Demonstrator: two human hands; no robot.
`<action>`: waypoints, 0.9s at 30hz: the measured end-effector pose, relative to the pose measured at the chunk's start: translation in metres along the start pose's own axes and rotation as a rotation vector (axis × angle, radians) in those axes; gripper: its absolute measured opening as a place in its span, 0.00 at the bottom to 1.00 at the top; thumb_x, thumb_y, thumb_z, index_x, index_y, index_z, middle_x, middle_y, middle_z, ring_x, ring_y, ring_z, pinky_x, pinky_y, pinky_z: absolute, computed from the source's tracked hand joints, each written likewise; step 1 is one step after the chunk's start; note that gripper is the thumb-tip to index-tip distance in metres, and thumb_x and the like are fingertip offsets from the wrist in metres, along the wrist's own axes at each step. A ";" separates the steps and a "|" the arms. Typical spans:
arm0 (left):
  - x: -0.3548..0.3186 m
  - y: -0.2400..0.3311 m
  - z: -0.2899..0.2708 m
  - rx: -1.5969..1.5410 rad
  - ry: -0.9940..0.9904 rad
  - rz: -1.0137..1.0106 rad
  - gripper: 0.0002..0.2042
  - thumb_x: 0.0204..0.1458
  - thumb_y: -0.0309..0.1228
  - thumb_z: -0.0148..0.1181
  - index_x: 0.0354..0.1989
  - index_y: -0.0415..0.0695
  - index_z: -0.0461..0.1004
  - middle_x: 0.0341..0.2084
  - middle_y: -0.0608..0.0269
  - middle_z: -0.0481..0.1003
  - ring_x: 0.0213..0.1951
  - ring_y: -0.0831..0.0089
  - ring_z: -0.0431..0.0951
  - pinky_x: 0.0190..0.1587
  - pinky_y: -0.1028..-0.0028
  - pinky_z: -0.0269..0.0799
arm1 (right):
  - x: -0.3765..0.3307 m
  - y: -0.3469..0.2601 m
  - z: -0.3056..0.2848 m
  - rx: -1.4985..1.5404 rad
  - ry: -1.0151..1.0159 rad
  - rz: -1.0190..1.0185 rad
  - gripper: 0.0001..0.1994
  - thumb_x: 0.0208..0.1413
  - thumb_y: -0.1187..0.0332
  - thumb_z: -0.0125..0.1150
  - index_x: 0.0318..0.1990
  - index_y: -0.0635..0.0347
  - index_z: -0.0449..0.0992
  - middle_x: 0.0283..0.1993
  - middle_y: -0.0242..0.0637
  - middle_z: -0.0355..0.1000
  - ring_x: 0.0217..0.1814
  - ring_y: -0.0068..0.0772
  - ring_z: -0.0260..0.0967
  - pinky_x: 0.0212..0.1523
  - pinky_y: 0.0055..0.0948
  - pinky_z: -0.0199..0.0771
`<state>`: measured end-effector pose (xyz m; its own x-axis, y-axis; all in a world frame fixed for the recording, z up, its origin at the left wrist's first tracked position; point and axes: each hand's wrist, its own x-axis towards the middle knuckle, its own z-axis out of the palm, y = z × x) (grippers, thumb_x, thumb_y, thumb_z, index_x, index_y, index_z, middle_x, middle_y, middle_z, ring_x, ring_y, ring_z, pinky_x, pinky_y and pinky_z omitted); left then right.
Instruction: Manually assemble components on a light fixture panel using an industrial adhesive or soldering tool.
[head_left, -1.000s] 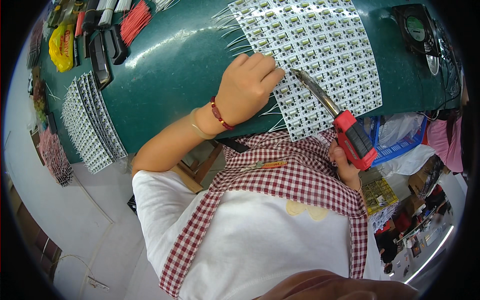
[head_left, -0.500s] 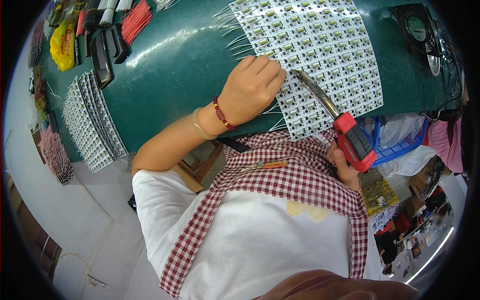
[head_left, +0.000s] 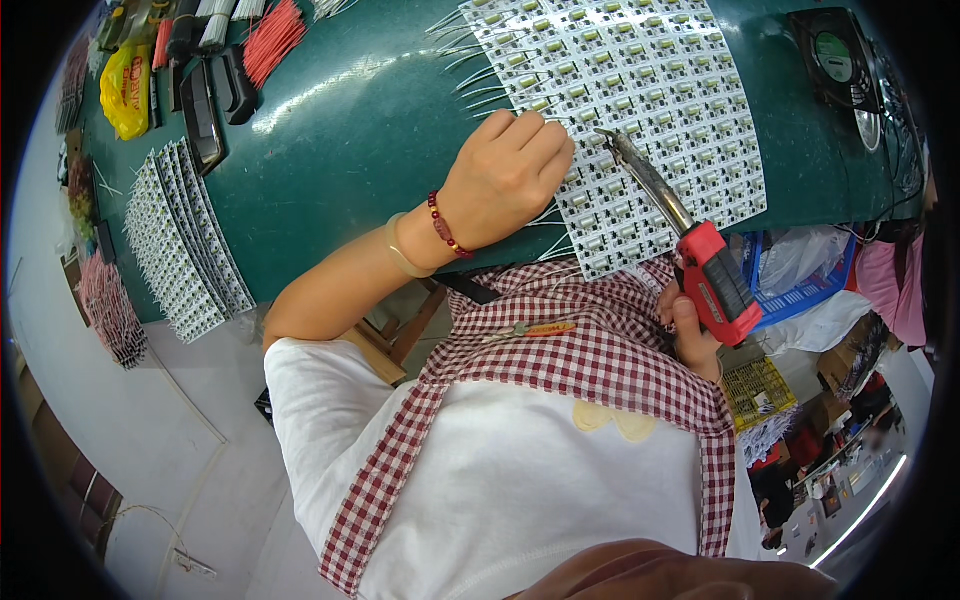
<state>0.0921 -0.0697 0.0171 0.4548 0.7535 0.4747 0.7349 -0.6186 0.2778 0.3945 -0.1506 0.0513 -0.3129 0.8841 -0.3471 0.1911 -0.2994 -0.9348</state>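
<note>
My left hand is closed with its knuckles up, over the left edge of a large white sheet of small circuit boards. Whatever its fingertips pinch is hidden beneath the hand. Thin white wires stick out from that same edge, above and below the hand. In my right hand is a red and black soldering iron, gripped by the handle. Its metal tip lies over the boards, a short way right of my left fingers; whether it touches them I cannot tell.
On the green table, a fanned stack of board sheets lies at the left. Red wires, a yellow bag and black tools sit far left. A black fan stands far right, above a blue basket.
The soldering iron has shifted slightly right, its tip moving a little away from my left fingers. My left hand has hardly moved.
</note>
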 end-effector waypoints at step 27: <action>0.116 -0.121 0.044 0.098 0.135 -0.395 0.05 0.47 0.32 0.62 0.26 0.45 0.76 0.34 0.56 0.72 0.43 0.57 0.71 0.44 0.58 0.66 | 0.031 -0.008 -0.005 0.170 0.182 -0.333 0.22 0.64 0.62 0.55 0.58 0.68 0.63 0.23 0.34 0.65 0.19 0.21 0.59 0.23 0.24 0.65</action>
<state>0.0782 0.1028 0.0014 0.0638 0.8885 0.4544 0.8868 -0.2594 0.3826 0.3876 -0.1188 0.0486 -0.1589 0.9871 -0.0185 -0.0537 -0.0274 -0.9982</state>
